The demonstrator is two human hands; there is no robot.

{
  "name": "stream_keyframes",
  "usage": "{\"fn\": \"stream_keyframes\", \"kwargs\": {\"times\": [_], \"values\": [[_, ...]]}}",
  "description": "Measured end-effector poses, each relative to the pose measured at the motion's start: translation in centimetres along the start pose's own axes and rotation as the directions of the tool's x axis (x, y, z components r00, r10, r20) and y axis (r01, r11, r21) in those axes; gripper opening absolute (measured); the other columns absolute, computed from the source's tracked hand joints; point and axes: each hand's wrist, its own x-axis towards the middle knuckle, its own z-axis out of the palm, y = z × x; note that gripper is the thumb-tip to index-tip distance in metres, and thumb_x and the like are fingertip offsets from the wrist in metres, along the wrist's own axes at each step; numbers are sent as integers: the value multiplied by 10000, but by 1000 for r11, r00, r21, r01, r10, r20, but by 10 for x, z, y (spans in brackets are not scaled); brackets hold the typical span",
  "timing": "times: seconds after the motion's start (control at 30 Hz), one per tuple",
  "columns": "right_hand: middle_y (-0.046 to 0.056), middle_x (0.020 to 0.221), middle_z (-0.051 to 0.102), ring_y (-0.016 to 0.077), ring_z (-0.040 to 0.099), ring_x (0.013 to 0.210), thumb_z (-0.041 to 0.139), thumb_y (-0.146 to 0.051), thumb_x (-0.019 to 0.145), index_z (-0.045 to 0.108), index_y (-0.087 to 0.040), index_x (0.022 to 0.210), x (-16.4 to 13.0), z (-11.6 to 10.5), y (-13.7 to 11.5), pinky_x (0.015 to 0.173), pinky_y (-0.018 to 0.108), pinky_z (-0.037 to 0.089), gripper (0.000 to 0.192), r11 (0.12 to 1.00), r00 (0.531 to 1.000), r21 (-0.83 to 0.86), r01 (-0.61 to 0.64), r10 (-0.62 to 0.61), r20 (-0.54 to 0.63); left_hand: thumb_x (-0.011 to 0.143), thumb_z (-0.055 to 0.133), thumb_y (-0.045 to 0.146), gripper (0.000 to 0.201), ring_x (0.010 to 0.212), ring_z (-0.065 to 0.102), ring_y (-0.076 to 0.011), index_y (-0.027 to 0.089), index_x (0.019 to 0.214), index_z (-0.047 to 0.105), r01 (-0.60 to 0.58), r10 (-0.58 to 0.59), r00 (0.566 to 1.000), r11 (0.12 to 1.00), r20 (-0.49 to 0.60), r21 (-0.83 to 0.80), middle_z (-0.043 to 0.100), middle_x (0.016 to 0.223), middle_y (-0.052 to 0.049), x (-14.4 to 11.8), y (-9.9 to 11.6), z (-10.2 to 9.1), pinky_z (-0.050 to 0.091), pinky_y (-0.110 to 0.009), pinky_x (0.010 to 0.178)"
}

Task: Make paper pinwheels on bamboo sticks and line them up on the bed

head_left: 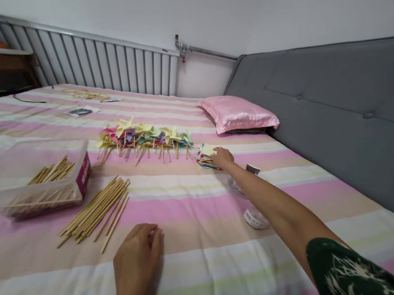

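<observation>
Pink-striped bed sheet (199, 203) under everything in the head view. Right hand (222, 157) stretched far out, fingers curled down onto a stack of coloured paper squares (206, 156); touching the top of it, can't tell whether a sheet is actually pinched. Just beyond and to the left of that hand, a row of finished paper pinwheels (144, 137) on sticks. Under the right forearm, a white tape roll (255, 218). Left hand (137, 259) resting flat on the sheet, fingers loosely bent, nothing in it. Up and to the left of it, a loose pile of wooden sticks (96, 213), and past that a clear plastic box (25, 178) with more sticks inside. Pink pillow (239, 114) beyond the right hand, against a grey headboard (346, 106).
</observation>
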Motion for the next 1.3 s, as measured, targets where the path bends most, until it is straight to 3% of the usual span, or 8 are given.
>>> {"fn": "stream_keyframes", "kwargs": {"times": [0.3,0.5,0.67,0.93,1.3], "values": [[75,1102,595,197,588,972,527,-347,883,565,-149,1094,7,7,16,838,412,486,292,987,984,-123,108,-89,155,830,445,344,234,836,633,-170,226,866,643,20,-20,999,1000,29,-16,677,976,1,1,1,2,422,-276,686],[66,1083,603,181,596,941,521,-352,886,576,-157,1073,10,-2,18,822,387,492,275,983,980,-125,137,-116,160,825,446,343,234,821,632,-173,221,856,644,24,-23,999,1000,39,-13,677,962,-8,2,0,1,421,-276,682],[80,985,665,208,623,925,472,-349,892,635,-198,993,8,-2,18,757,323,471,243,992,999,-126,28,-23,42,825,443,348,242,828,631,-183,219,863,645,18,-18,999,1000,41,-17,677,970,-15,2,-1,2,426,-282,688],[139,1004,669,239,638,924,325,-165,893,582,-189,1141,5,-5,15,705,300,450,358,984,970,-79,-160,142,-199,822,450,341,238,833,630,-184,218,870,649,32,-31,998,999,49,-20,678,974,-18,3,-1,0,424,-289,695],[173,934,673,266,647,898,287,-155,905,594,-144,1132,-2,-34,7,712,326,463,382,981,910,-12,-196,177,-375,824,445,334,243,807,630,-182,207,859,649,34,-32,998,999,49,-36,678,962,-28,3,1,-4,424,-286,696]]}}
